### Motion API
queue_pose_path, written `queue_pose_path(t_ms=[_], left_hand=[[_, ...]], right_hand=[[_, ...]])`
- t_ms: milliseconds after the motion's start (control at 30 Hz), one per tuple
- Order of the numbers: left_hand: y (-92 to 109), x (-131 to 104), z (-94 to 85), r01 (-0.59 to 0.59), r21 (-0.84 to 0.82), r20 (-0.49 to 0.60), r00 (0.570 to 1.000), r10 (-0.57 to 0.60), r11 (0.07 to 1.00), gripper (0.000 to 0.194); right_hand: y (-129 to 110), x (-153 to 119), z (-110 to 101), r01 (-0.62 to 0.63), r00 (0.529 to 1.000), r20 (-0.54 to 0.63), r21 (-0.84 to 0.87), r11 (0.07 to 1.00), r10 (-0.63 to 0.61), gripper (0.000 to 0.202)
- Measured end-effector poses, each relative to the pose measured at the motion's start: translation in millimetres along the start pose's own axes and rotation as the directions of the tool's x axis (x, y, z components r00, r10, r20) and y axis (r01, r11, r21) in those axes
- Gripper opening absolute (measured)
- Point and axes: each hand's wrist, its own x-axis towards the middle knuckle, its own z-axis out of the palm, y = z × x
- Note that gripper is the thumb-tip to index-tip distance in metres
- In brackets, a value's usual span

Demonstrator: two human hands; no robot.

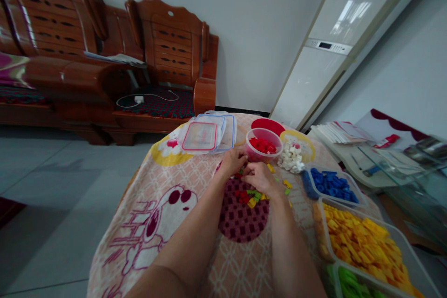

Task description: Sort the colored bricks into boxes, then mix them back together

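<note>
My left hand (pixel 234 163) and my right hand (pixel 261 178) are close together over the table, just in front of the bowl of red bricks (pixel 262 145). Both have bent, closed fingers, and the fingertips nearly meet. Bits of red and green show between them, too small and covered to make out. Below my hands, on a dark maroon round patch of the tablecloth, lie loose red toy bricks (pixel 242 196), green bricks (pixel 256 194) and a yellow brick (pixel 252 203). More yellow bricks (pixel 287 184) are scattered beside my right hand.
White bricks (pixel 292 158) are heaped right of the bowl. Along the right edge stand tubs of blue bricks (pixel 333 186), yellow bricks (pixel 366 247) and green bricks (pixel 354 284). Clear lids (pixel 199 136) lie at the back left, a red lid (pixel 268 125) behind the bowl.
</note>
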Motion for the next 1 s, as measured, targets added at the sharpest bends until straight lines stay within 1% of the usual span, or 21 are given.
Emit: queue_pose_path(t_ms=[67, 133, 267, 367, 500, 600, 700, 833, 933, 1000], left_hand=[[-0.3, 0.1, 0.4, -0.014, -0.003, 0.002, 1.0, 0.014, 1.0, 0.022], [-0.9, 0.2, 1.2, -0.018, -0.023, 0.011, 1.0, 0.018, 1.0, 0.023], [-2.2, -0.1, 2.3, -0.015, -0.045, 0.015, 1.0, 0.016, 0.999, 0.023], [-1.5, -0.7, 1.5, -0.009, -0.061, 0.024, 1.0, 0.011, 0.998, 0.023], [2.1, -1.7, -1.2, -0.008, -0.003, 0.017, 1.0, 0.008, 1.0, 0.024], [4.1, -2.1, -2.2, 0.0, 0.02, 0.007, 1.0, 0.0, 1.0, 0.022], [3.2, -2.3, -1.3, 0.011, -0.032, 0.037, 0.999, -0.01, 0.999, 0.024], [-0.1, -1.6, 1.0, 0.015, -0.078, 0.055, 0.998, -0.011, 0.997, 0.024], [-1.0, -1.2, 1.8, 0.02, -0.084, 0.052, 0.999, -0.016, 0.996, 0.024], [-0.3, -1.4, 1.7, 0.023, -0.084, 0.051, 0.999, -0.019, 0.996, 0.024]], right_hand=[[-1.1, -3.0, -4.2, -0.064, 0.998, -0.013, 0.117, 0.991, 0.066, 0.005], [-0.9, -5.3, -7.9, -0.093, 0.995, -0.031, 0.17, 0.981, 0.099, 0.007], [3.5, -6.0, -12.6, -0.076, 0.994, -0.059, 0.226, 0.971, 0.092, 0.011], [5.9, -5.4, -15.4, -0.091, 0.989, -0.091, 0.273, 0.958, 0.12, 0.013], [7.6, -5.5, -19.9, -0.09, 0.975, -0.163, 0.331, 0.939, 0.151, 0.017], [10.1, -4.6, -22.5, -0.042, 0.958, -0.238, 0.436, 0.899, 0.16, 0.021], [12.6, -1.9, -24.0, 0.07, 0.92, -0.357, 0.56, 0.825, 0.164, 0.026], [14.3, 3.2, -25.7, 0.229, 0.829, -0.515, 0.668, 0.708, 0.217, 0.029], [13.8, 5.7, -27.1, 0.311, 0.777, -0.58, 0.69, 0.653, 0.243, 0.031], [13.0, 6.1, -27.5, 0.334, 0.759, -0.601, 0.691, 0.641, 0.252, 0.031]])
